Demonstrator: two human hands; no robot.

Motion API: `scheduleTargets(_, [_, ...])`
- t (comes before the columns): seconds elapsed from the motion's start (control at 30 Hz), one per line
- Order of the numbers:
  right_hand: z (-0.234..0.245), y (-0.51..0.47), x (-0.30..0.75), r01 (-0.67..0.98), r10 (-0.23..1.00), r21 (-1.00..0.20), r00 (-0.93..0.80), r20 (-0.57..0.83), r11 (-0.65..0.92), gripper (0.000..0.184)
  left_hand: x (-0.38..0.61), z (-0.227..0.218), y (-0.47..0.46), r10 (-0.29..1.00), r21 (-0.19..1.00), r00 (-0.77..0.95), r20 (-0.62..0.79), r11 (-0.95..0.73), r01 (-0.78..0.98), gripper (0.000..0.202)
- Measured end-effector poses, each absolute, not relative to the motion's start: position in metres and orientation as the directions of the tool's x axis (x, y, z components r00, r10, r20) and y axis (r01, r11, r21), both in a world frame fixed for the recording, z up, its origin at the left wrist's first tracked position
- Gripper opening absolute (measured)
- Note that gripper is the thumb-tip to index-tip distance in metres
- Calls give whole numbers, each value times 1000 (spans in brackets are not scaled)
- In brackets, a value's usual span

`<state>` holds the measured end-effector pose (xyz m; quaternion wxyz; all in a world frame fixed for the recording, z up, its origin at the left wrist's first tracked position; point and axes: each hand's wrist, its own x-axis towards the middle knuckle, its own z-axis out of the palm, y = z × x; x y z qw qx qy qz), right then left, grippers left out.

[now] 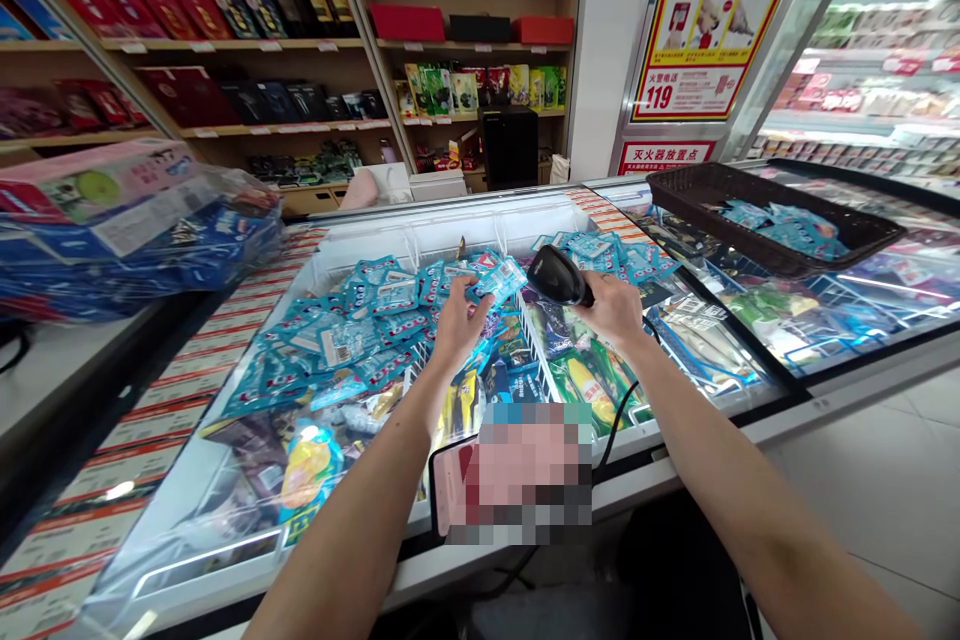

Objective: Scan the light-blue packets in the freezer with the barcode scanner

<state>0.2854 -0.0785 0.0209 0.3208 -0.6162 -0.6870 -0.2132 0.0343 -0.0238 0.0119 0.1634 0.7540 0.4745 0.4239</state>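
My left hand (pixel 459 322) pinches a small light-blue packet (pixel 501 282) by its edge, with the printed side up. In my right hand (pixel 613 308) is a black handheld barcode scanner (pixel 553 275), its head turned toward that packet. A short gap lies between scanner and packet. Under my hands, many similar blue packets (pixel 360 320) lie spread in a loose heap over the glass top of a chest freezer (pixel 172 530). More of them (pixel 592 248) lie behind the scanner. The scanner's black cable (pixel 619 430) runs down past the freezer's near edge.
A phone (pixel 454 490), partly pixelated, rests at the near edge. To the right, a dark brown basket (pixel 675 195) holds several blue packets. Plastic-wrapped boxes (pixel 97 220) stand at left. Frozen goods (pixel 585 380) show through the glass. Stocked shelves (pixel 247 45) stand behind.
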Motion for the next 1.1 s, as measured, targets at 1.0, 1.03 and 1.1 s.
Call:
scheduleTargets(1.0, [22,-83,280,926,698,-37,-257,668,377,30,34,7,-18,890,637,149,431,-417,648,56])
scheduleTargets(1.03, [22,-83,280,924,697,-39,-258,669,380,30,34,7,-17,889,636,151,433,-420,648,56])
scheduleTargets(1.1, [23,-83,280,922,692,-43,-257,675,384,29,34,6,-17,883,629,154,444,-429,648,55])
